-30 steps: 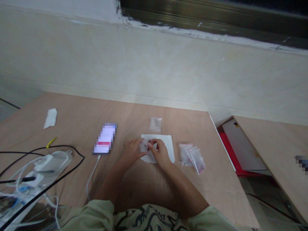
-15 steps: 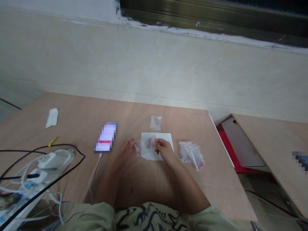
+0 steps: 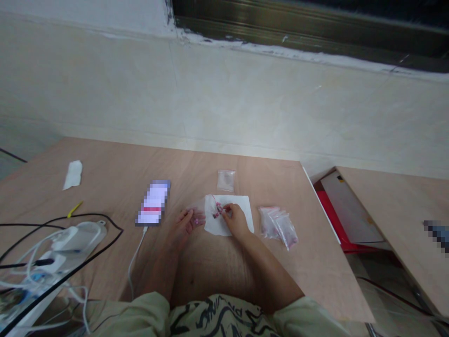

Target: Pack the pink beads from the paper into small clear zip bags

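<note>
My left hand (image 3: pixel 182 226) holds a small transparent plastic bag (image 3: pixel 198 210) at the left edge of a white paper sheet (image 3: pixel 224 228). My right hand (image 3: pixel 236 221) rests on the sheet, its fingertips pinching a small pink and dark item (image 3: pixel 218 209) that looks like a thin cord or trinket. The item seems to reach toward the bag's mouth, though the exact contact is too small to tell. Another small transparent bag (image 3: pixel 226 180) lies beyond the sheet, and a bundle of zip bags with pink contents (image 3: pixel 277 227) lies to its right.
A plywood table (image 3: pixel 105 164) carries a pixelated phone (image 3: pixel 153 203) on a white cable, a crumpled tissue (image 3: pixel 73 174), a yellow clip (image 3: pixel 75 209), and a white power strip with chargers (image 3: pixel 79 236) among black cables. The table's right edge meets a gap with red and white objects.
My hands have come closer together over the paper. The pink item now shows between them, held by my right hand, and the bag in my left hand sits at the sheet's edge.
</note>
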Motion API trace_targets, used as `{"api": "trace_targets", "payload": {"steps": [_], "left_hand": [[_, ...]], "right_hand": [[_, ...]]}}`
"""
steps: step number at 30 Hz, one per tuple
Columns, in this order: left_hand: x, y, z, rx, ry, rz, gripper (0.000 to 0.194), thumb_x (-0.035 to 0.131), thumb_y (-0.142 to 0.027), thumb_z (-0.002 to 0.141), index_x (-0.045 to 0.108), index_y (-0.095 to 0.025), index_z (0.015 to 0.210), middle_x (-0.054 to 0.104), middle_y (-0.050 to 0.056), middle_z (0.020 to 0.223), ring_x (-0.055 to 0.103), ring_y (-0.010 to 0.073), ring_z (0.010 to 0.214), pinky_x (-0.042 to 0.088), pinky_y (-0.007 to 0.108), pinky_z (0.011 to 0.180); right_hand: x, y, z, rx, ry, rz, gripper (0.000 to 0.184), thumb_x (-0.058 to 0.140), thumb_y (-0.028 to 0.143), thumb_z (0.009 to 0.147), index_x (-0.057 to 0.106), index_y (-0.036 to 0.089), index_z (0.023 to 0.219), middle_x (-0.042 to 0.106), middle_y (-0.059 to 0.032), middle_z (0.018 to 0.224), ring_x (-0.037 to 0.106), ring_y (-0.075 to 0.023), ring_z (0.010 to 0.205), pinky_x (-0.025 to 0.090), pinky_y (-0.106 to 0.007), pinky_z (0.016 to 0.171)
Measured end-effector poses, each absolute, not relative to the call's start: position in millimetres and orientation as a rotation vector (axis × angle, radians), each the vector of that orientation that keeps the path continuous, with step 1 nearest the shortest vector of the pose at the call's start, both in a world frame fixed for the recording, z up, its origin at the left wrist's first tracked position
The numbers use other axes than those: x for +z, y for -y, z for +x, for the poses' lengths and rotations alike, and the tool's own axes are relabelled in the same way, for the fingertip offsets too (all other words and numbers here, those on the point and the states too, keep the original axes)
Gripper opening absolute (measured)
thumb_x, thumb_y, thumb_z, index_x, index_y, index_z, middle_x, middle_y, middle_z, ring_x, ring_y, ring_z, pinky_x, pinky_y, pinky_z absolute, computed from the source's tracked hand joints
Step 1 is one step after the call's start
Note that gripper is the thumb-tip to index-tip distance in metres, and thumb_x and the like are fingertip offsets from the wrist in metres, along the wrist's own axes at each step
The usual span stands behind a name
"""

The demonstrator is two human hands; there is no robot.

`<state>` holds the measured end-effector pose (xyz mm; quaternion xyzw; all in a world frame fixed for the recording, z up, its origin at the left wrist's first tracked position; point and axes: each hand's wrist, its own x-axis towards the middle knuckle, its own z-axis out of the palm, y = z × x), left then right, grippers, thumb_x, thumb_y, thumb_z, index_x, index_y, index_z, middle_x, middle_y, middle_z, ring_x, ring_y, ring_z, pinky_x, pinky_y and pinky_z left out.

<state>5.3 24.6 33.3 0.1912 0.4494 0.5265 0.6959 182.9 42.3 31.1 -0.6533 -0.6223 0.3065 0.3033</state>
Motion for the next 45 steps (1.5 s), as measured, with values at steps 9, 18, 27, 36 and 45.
{"api": "trace_targets", "payload": {"steps": [9, 18, 27, 36, 45], "left_hand": [[37.8, -19.3, 2.4, 1.2, -1.019, 0.35, 0.002, 0.058, -0.013, 0.071, 0.059, -0.012, 0.07, 0.067, 0.002, 0.064, 0.062, 0.0131, 0.058, 0.053, 0.028, 0.061], [40.3, -17.2, 3.2, 1.211, -1.003, 0.33, 0.003, 0.057, -0.011, 0.071, 0.06, -0.011, 0.07, 0.067, 0.003, 0.064, 0.063, 0.0132, 0.058, 0.053, 0.026, 0.057], [37.3, -24.3, 9.0, 1.164, -0.968, 0.358, 0.006, 0.055, -0.01, 0.072, 0.059, -0.011, 0.069, 0.067, 0.004, 0.063, 0.062, 0.0135, 0.053, 0.053, 0.028, 0.055], [28.5, -22.9, 0.4, 1.242, -0.96, 0.273, 0.012, 0.051, -0.006, 0.074, 0.059, -0.012, 0.068, 0.068, 0.003, 0.063, 0.063, 0.0134, 0.056, 0.053, 0.026, 0.055], [31.1, -17.0, -6.5, 1.225, -0.987, 0.267, 0.009, 0.053, -0.007, 0.073, 0.059, -0.012, 0.07, 0.068, 0.003, 0.064, 0.063, 0.0145, 0.057, 0.053, 0.027, 0.056]], "right_hand": [[25.1, -44.5, 179.3, 0.728, 1.8, -1.822, 0.011, 0.053, 0.016, 0.07, 0.058, 0.014, 0.08, 0.056, -0.0068, 0.082, 0.052, -0.0142, 0.076, 0.038, -0.022, 0.069], [26.2, -45.7, 177.9, 0.733, 1.739, -1.785, 0.009, 0.051, 0.018, 0.073, 0.059, 0.015, 0.075, 0.056, -0.006, 0.077, 0.052, -0.0145, 0.073, 0.038, -0.024, 0.066], [69.6, -46.8, 175.9, 0.91, 1.611, -1.399, 0.009, 0.056, 0.023, 0.069, 0.061, 0.017, 0.072, 0.058, -0.0015, 0.069, 0.049, -0.0125, 0.064, 0.038, -0.024, 0.061], [42.1, -37.9, 174.3, 0.768, 1.618, -1.597, 0.005, 0.056, 0.016, 0.066, 0.058, 0.016, 0.072, 0.054, -0.0027, 0.073, 0.05, -0.0142, 0.073, 0.039, -0.026, 0.07], [28.7, -28.0, 162.6, 0.768, 1.795, -1.796, 0.009, 0.053, 0.015, 0.071, 0.057, 0.017, 0.079, 0.054, -0.0051, 0.082, 0.05, -0.0153, 0.08, 0.038, -0.025, 0.072]]}}
